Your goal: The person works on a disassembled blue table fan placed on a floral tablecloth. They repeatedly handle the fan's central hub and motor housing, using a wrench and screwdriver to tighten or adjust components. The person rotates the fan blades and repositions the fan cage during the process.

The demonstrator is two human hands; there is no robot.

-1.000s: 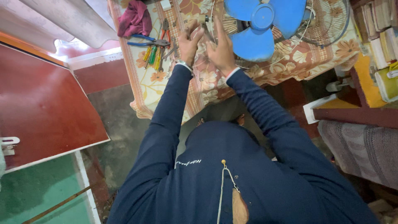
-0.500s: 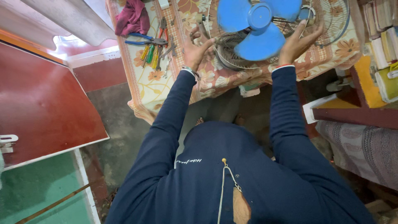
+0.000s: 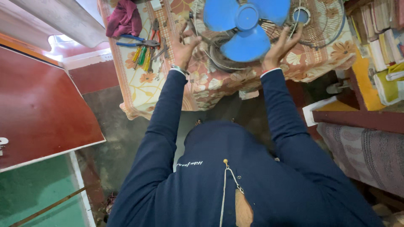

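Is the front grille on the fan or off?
Off: the blue blades are bare, and a wire grille lies behind them on the table.

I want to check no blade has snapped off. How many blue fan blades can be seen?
3. One blue blade points upper left, one blade upper right, and one blade points down between the left hand and right hand. The upper two are cut by the frame edge.

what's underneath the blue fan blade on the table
Under the blue fan blade lies a round wire guard on the floral tablecloth. The blade covers the motor.
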